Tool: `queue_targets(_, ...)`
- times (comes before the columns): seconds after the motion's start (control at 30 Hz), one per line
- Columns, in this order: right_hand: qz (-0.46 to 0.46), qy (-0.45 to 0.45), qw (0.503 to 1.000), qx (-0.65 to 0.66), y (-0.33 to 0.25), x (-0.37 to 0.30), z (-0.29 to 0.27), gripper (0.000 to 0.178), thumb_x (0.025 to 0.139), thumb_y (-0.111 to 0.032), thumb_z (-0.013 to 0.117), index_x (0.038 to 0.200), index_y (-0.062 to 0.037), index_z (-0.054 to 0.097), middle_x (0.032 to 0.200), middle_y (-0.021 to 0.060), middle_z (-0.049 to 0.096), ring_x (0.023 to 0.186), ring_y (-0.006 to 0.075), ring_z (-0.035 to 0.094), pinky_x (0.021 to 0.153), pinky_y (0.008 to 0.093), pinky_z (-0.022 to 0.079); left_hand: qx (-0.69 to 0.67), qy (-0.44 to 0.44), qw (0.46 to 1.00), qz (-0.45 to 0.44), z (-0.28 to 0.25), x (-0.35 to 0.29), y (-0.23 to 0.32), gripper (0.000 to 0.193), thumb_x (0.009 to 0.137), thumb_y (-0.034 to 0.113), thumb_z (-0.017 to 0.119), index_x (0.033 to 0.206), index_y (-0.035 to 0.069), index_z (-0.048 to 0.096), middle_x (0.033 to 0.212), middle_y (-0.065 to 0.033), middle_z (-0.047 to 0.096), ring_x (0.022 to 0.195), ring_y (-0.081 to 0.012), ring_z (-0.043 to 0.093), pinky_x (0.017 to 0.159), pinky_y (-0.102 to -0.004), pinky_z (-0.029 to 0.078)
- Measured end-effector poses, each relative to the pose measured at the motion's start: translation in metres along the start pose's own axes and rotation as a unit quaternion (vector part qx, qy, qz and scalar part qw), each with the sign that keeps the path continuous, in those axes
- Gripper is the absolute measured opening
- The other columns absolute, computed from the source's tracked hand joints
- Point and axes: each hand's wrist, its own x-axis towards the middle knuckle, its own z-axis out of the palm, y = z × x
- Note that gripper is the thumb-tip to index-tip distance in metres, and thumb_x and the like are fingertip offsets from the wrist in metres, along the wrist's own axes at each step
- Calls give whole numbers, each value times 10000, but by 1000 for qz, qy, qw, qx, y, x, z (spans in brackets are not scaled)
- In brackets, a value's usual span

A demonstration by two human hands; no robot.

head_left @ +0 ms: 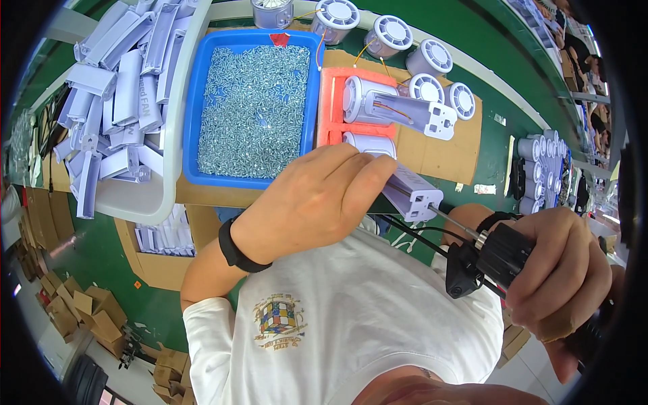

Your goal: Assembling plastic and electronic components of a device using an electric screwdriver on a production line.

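One bracket (pixel 413 189), at the red fixture (pixel 331 101)'s near end; left hand (pixel 304 196) curled over its left end, whether the grip clamps cannot be told. One driver (pixel 503 253), clamped in the right hand (pixel 563 270), bit (pixel 459 225) at the bracket's right end; best kept square, bracket braced against twist.

The left hand (pixel 317 196) held a white fan housing (pixel 413 190) at an orange fixture (pixel 329 98); the right hand (pixel 559 270) gripped a black screwdriver (pixel 503 255), bit (pixel 457 221) at the housing's end. Screws (pixel 253 115) lay in a blue tray (pixel 226 179).
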Motion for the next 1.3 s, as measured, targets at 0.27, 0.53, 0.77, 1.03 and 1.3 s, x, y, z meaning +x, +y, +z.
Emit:
queue_targets(0.27,10,-13,1000,-26,3,8,4,498,787,-351,866,1114,-79,607,729,59,667,517,135,650,499,225,590,-1,21,1000,-5,7,-10,-14,452,724,-14,788,1143,-26,621,1043,-151,690,830,-301,675,687,-367,570)
queue_targets(0.53,14,-34,998,-45,12,5,3,543,793,-367,859,1161,-70,591,730,54,667,516,127,650,462,216,570,5,27,1000,6,9,-16,-19,380,700,1,798,1056,-48,676,1107,-157,683,837,-294,674,699,-355,575)
queue_targets(0.77,148,-166,975,-12,9,14,-8,575,785,-380,864,1173,-73,570,747,53,669,504,127,648,424,206,548,1,21,1000,13,7,-17,-23,362,696,-4,782,1041,-49,682,1128,-156,673,864,-297,672,730,-362,576)
queue_targets(1.03,69,-103,992,8,20,18,0,597,774,-399,874,1170,-91,551,802,25,679,567,147,673,472,226,567,-12,24,1000,-7,9,-15,-23,370,692,34,801,1038,-31,687,1114,-126,662,958,-296,659,785,-373,572)
queue_targets(1.3,27,-71,997,26,5,16,1,601,765,-353,880,1203,-67,586,770,23,685,538,140,660,474,235,574,8,7,999,-32,9,-12,-15,360,689,72,818,1012,-17,688,1075,-103,650,1025,-288,640,821,-368,558)
